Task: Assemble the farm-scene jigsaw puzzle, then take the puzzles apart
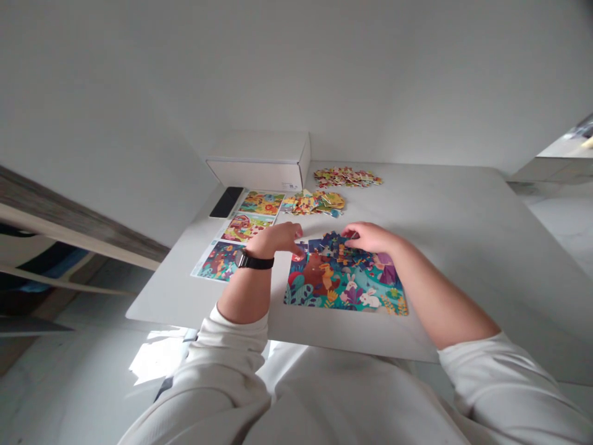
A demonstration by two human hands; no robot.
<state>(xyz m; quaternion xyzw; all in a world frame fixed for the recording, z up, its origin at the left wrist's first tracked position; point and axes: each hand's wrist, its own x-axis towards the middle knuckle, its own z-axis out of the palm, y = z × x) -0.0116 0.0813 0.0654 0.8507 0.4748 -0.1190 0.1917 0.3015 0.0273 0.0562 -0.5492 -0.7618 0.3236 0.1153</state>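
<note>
A partly joined jigsaw puzzle (pixel 333 290) with rabbits and a bear lies on the table in front of me. Loose dark blue puzzle pieces (pixel 330 242) are heaped over its upper part. At the puzzle's upper left corner is my left hand (pixel 286 237), thumb and fingers apart, with nothing visible between them. My right hand (pixel 365 235) reaches over the upper right of the heap, its fingertips curled together on a small dark puzzle piece that they partly hide. A picture sheet (pixel 217 259) showing three printed scenes lies left of the puzzle, partly behind my left forearm.
Behind the puzzle lie a yellowish pile of pieces (pixel 317 203) and a reddish pile of pieces (pixel 347 177). A white box (pixel 259 164) stands against the wall. A black phone (pixel 227 202) rests by the sheet. The white table (pixel 472 247) extends to the right.
</note>
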